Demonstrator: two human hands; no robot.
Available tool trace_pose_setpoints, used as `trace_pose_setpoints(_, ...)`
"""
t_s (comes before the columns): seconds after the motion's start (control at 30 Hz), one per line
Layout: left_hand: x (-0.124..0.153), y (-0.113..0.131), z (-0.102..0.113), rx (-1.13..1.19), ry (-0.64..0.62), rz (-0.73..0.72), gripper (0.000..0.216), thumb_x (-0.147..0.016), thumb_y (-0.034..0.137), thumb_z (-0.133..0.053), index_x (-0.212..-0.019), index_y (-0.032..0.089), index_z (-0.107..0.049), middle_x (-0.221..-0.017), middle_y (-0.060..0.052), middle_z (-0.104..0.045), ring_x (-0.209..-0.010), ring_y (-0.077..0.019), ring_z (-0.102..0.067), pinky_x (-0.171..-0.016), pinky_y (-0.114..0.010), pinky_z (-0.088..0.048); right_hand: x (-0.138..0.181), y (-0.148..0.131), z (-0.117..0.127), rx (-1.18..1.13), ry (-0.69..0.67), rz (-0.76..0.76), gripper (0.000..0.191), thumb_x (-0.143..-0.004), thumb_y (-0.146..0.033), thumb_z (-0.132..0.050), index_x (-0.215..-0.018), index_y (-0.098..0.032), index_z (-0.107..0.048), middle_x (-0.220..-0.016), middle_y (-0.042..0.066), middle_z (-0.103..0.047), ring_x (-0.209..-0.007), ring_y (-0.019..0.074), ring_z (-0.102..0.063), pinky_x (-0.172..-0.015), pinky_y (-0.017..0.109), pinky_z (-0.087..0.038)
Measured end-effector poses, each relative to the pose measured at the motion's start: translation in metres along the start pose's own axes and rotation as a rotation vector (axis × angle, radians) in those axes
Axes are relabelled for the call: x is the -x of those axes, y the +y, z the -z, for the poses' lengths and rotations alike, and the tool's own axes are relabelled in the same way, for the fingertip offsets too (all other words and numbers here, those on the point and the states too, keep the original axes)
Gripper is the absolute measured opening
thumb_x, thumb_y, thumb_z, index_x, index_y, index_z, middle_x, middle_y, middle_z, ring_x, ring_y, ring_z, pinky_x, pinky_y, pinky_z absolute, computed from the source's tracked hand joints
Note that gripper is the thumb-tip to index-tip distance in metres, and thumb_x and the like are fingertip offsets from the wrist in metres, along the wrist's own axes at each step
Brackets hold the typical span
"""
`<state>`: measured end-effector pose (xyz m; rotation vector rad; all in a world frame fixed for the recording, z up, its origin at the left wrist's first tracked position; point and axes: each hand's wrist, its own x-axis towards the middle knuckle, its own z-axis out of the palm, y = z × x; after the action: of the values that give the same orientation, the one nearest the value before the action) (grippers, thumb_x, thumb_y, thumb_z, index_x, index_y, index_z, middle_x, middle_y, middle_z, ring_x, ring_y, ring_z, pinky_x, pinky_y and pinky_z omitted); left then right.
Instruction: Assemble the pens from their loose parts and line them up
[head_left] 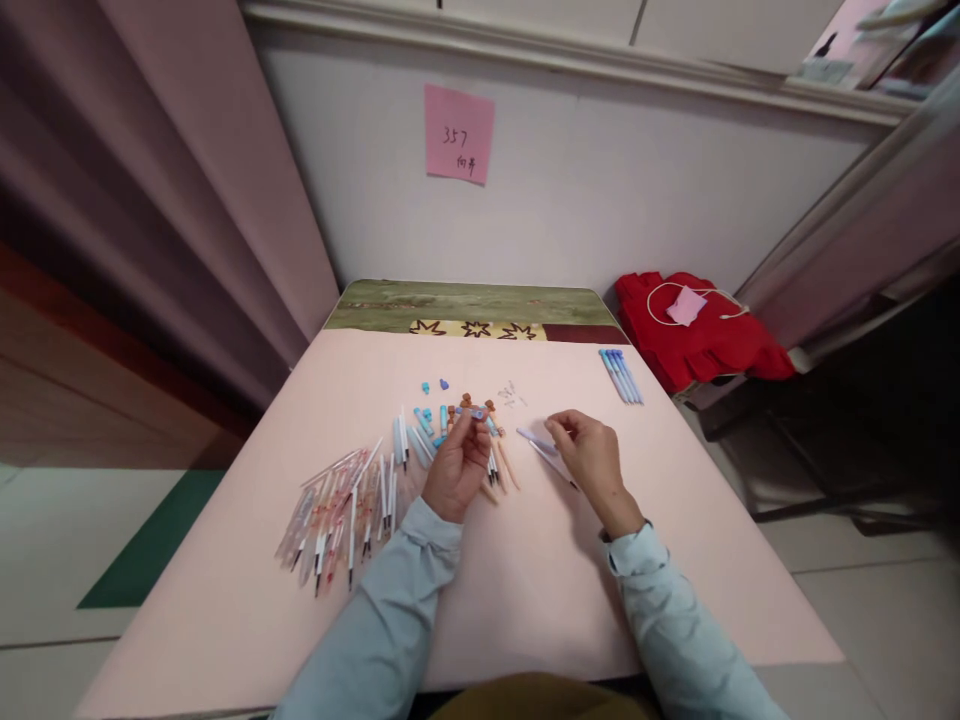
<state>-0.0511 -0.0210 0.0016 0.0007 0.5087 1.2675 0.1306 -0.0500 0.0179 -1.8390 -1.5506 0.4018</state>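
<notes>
Though in left fingers [478, 443], bluish part [477, 412] indistinct

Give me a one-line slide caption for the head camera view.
Over a pink tabletop strewn with pen parts, the left hand holds a small bluish piece; the right hand hovers nearby.

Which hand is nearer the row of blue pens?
Right. The right hand is on the near-left side of the row of blue pens; the left hand is farther left.
</notes>
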Motion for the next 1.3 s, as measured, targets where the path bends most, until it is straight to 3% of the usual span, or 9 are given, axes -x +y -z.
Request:
trace_pose_setpoints(0.13, -0.001, -0.001, -0.001, -0.038, -0.024, -0.025, 0.013, -0.095, 0.013, -0.053, -0.098, 0.012, -0.065, -0.080, -0.003, -0.069, -0.057, -0.0048, -0.063, -0.050, -0.011, -0.053, 0.012, 0.021, 0.007, 0.289, -0.055, -0.030, 0.021, -0.087, -0.041, -0.060, -0.086, -0.026, -0.074, -0.083, 0.001, -0.072, -0.073, 0.0173, -0.065, -0.059, 0.025, -0.037)
trace_pose_setpoints(0.37, -0.001, -0.002, -0.001, -0.048, 0.048, -0.010, 0.020, -0.098, 0.013, -0.046, -0.093, 0.010, -0.065, -0.079, -0.003, -0.070, -0.058, -0.0053, -0.065, -0.051, -0.011, -0.055, 0.029, 0.020, 0.003, 0.477, -0.153, -0.003, 0.015, -0.089, -0.035, -0.062, -0.086, -0.024, -0.072, -0.086, 0.002, -0.069, -0.074, 0.0163, -0.064, -0.056, 0.026, -0.032)
trace_pose_setpoints(0.53, 0.001, -0.002, -0.006, -0.037, 0.089, -0.033, 0.019, -0.096, 0.007, -0.047, -0.096, 0.010, -0.066, -0.082, -0.003, -0.072, -0.064, -0.0068, -0.069, -0.056, -0.012, -0.057, 0.035, 0.018, -0.001, 0.593, -0.184, 0.041, 0.020, -0.093, -0.027, -0.053, -0.085, -0.019, -0.070, -0.086, 0.006, -0.070, -0.066, 0.0163, -0.064, -0.053, 0.026, -0.028)
trace_pose_setpoints(0.67, 0.002, -0.005, -0.009, -0.027, 0.109, -0.053, 0.020, -0.095, 0.002, -0.047, -0.094, 0.008, -0.066, -0.083, -0.005, -0.073, -0.068, -0.0079, -0.070, -0.063, -0.014, -0.059, 0.034, 0.013, 0.004, 0.418, -0.122, 0.005, 0.016, -0.090, -0.028, -0.055, -0.083, -0.021, -0.067, -0.083, 0.003, -0.071, -0.068, 0.0164, -0.064, -0.054, 0.025, -0.030)
trace_pose_setpoints(0.8, 0.002, -0.008, -0.007, -0.019, 0.114, -0.013, 0.020, -0.096, 0.006, -0.047, -0.088, 0.008, -0.066, -0.076, -0.005, -0.071, -0.065, -0.0070, -0.069, -0.061, -0.012, -0.058, 0.028, 0.003, 0.008, 0.016, -0.091, -0.073, 0.017, -0.090, -0.032, -0.053, -0.080, -0.023, -0.064, -0.069, -0.002, -0.070, -0.061, 0.0143, -0.063, -0.056, 0.023, -0.036)
trace_pose_setpoints(0.9, 0.002, -0.010, -0.002, -0.065, 0.052, 0.044, 0.019, -0.097, 0.012, -0.050, -0.087, 0.009, -0.066, -0.074, -0.004, -0.070, -0.062, -0.0073, -0.068, -0.056, -0.012, -0.057, 0.022, -0.009, 0.005, -0.196, -0.064, -0.034, 0.020, -0.091, -0.037, -0.054, -0.080, -0.022, -0.063, -0.067, -0.002, -0.070, -0.058, 0.0131, -0.061, -0.057, 0.022, -0.039)
trace_pose_setpoints(1.13, 0.002, -0.017, 0.005, -0.109, -0.122, 0.081, 0.015, -0.095, 0.015, -0.054, -0.096, 0.010, -0.067, -0.101, -0.012, -0.073, -0.098, -0.0181, -0.070, -0.091, -0.031, -0.058, 0.014, -0.038, -0.008, -0.095, -0.030, 0.031, 0.017, -0.088, -0.036, -0.059, -0.077, -0.024, -0.066, -0.061, -0.004, -0.065, -0.053, 0.0121, -0.055, -0.054, 0.022, -0.034)
trace_pose_setpoints(1.3, 0.000, -0.017, 0.006, -0.140, -0.086, 0.069, 0.015, -0.094, 0.013, -0.054, -0.092, 0.009, -0.068, -0.096, -0.012, -0.074, -0.094, -0.0165, -0.071, -0.093, -0.030, -0.056, 0.011, -0.039, -0.008, -0.061, -0.100, 0.061, 0.023, -0.090, -0.040, -0.057, -0.077, -0.024, -0.069, -0.061, -0.004, -0.065, -0.054, 0.0126, -0.056, -0.054, 0.023, -0.033)
